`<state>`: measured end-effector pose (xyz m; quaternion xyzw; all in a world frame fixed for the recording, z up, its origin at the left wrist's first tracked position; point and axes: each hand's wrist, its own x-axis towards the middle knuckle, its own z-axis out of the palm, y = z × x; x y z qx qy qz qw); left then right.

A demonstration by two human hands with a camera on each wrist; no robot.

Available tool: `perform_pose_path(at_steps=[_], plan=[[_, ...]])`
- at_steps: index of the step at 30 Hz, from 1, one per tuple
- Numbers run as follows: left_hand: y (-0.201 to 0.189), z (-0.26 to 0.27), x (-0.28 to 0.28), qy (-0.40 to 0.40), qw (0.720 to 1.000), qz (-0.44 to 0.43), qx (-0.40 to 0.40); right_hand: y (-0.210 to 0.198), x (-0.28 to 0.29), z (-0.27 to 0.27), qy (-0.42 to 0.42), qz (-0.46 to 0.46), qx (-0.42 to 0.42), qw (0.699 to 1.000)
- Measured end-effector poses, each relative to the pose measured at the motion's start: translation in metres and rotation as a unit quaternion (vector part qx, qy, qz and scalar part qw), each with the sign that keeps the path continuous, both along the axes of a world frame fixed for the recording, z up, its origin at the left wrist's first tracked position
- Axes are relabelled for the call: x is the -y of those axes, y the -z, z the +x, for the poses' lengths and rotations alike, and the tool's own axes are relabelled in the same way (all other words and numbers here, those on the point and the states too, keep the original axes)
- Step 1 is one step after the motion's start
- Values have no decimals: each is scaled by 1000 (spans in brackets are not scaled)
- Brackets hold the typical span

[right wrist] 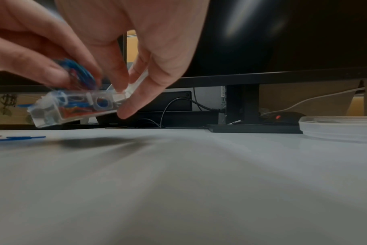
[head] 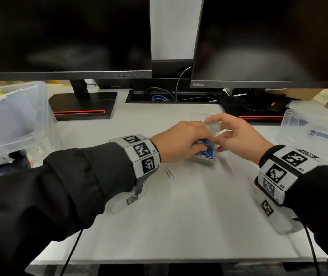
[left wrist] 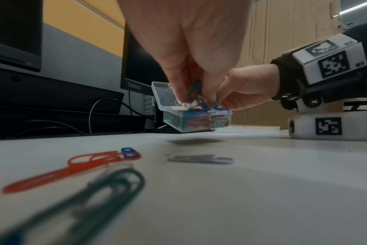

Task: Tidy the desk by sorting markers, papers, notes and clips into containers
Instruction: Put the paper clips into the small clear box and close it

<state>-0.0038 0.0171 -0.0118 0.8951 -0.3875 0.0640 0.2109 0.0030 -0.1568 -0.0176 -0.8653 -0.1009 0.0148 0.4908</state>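
A small clear clip box [head: 206,157], its hinged lid [left wrist: 160,92] standing open, is full of blue and red paper clips. It hangs tilted just above the white desk [head: 179,216] with a shadow under it. My right hand [head: 220,136] grips the box [right wrist: 73,107] at its lid end with thumb and fingers. My left hand [head: 200,143] pinches a bunch of clips [left wrist: 196,90] right over the box's mouth. Loose clips lie on the desk: a silver one [head: 169,173], a red one [left wrist: 73,167], a dark green one [left wrist: 109,190], a grey one [left wrist: 199,160].
A large clear bin [head: 29,134] with paper and yellow notes stands at the left. A clear tub [head: 290,120] holding a blue marker sits at the right. Two monitors on stands [head: 83,104] and a cable slot [head: 171,96] line the back.
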Motion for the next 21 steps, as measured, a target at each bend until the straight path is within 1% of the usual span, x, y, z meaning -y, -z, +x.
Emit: perform_pose_path(at_steps=[2,4,6,8,9,12,14,16,17,19,21], plan=[[0,0,0,1,1000,6,-11,0,-1,0,-1,6,2,1000],[0,-1,-6,-12,1000,-12,9,-1,-1,0,2,16,6,1000],[0,-1,-17,-46,998,-22,30,-1,-1,1,6,20,11,1000],[2,-1,-27,-71,997,-3,24,-2,-1,0,5,18,9,1000],[4,-1,-30,-70,997,11,18,-2,-1,0,3,17,8,1000],[7,-2,-32,-38,999,23,24,-2,-3,-1,0,14,7,1000],[7,-3,-31,-30,999,4,44,-2,-2,-1,0,18,8,1000],[6,-6,-29,2,998,-15,56,-3,-2,-1,-6,21,6,1000],[5,-8,-26,32,998,-14,51,-3,-2,-2,-11,21,3,1000],[4,-13,-19,79,997,10,13,-3,-2,-3,-19,17,-1,1000],[4,-15,-15,90,995,42,-26,-3,-3,-3,-21,20,0,1000]])
